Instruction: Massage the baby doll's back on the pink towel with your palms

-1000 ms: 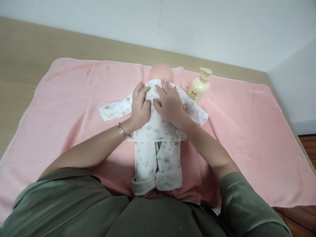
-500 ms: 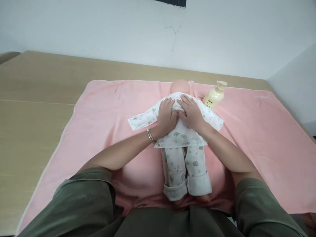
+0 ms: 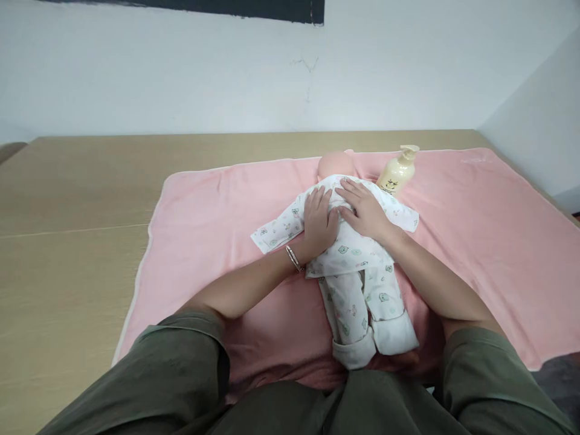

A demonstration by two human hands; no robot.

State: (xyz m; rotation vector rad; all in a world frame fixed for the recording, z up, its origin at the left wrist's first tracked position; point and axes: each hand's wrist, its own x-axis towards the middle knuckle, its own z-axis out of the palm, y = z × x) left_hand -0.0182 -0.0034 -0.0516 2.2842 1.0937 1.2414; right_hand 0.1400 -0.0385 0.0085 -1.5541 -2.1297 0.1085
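Note:
A baby doll point(image 3: 336, 164) lies with its round head away from me, dressed in a white printed top point(image 3: 348, 257) and matching trousers point(image 3: 347, 305) with turned-up cuffs. Flat on the left of the doll's upper torso rests my left hand point(image 3: 321, 222), its fingers stretched out over the cloth. My right hand point(image 3: 365, 210) lies flat on the right side, a little higher, fingers apart. The two thumbs nearly meet at the middle. Both sleeves of the top spread out sideways. The doll's face and hands cannot be seen.
Under the doll is a pink blanket point(image 3: 203, 235) with a pale edge, spread on a wooden table point(image 3: 81, 199). A cream pump bottle point(image 3: 397, 172) stands beyond the right sleeve, close to the doll's head. A white wall point(image 3: 181, 72) rises behind the table.
The camera view has shifted and tilted, so the doll and blanket appear turned slightly. Both hands stay flat on the doll's torso, with little visible movement against it.

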